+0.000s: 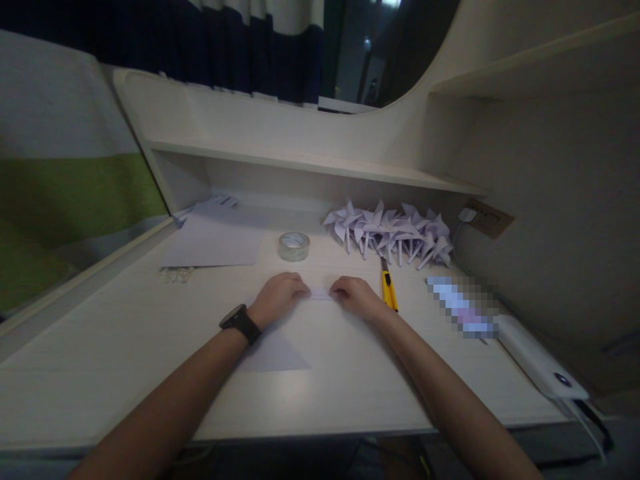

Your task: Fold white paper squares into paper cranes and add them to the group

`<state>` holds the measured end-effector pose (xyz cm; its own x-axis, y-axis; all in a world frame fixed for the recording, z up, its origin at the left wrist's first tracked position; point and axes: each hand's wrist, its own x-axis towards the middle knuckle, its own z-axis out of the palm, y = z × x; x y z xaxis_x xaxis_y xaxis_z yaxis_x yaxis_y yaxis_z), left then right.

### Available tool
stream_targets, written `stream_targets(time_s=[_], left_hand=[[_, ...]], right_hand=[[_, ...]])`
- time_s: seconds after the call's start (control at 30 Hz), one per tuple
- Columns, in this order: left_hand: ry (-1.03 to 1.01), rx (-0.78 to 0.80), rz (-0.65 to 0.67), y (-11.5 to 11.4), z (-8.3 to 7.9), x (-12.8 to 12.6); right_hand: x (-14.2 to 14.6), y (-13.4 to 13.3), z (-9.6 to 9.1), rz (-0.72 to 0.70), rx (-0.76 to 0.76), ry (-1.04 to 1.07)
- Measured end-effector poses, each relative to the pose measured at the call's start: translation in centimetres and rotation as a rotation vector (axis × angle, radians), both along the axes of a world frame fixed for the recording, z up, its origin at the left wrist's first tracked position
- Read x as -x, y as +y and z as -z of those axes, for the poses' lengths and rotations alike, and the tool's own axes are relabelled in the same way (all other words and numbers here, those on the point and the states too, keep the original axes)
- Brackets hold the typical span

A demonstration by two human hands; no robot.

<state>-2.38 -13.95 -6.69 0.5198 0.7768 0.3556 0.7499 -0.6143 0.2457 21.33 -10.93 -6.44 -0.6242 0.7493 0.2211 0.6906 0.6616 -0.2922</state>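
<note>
My left hand [278, 293] and my right hand [353, 295] rest on the white desk [125, 347] with fingers curled, both pressing on a pale sheet of paper [280, 352]. The far edge of the paper shows as a thin strip between my fingertips. A triangular part of the sheet lies toward me, partly under my left forearm. A black watch [241, 323] sits on my left wrist.
A roll of clear tape [294, 246] stands behind my hands. A yellow utility knife [389, 287] lies right of my right hand. Several folded paper pinwheels [393, 232] pile up at the back. Paper sheets [215, 243] lie back left; a white device [540, 363] lies right.
</note>
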Motion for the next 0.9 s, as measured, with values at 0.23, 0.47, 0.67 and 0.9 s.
stream_targets(time_s=[0.23,0.47,0.67,0.9], left_hand=[[0.198,-0.102,0.023,-1.1,-1.0,-0.4],[0.362,-0.191,0.014,-2.4,-1.7,-0.9],[0.39,-0.181,-0.028,-2.1,-1.3,-0.8],[0.254,-0.121,-0.015,-1.7,-1.4,-0.4]], right_hand=[[-0.1,0.4,0.0,-0.018,0.029,0.072],[0.1,0.3,0.5,0.011,-0.021,0.159],[0.1,-0.4,0.8,-0.029,-0.112,0.135],[0.2,-1.3,0.5,-0.068,-0.151,0.036]])
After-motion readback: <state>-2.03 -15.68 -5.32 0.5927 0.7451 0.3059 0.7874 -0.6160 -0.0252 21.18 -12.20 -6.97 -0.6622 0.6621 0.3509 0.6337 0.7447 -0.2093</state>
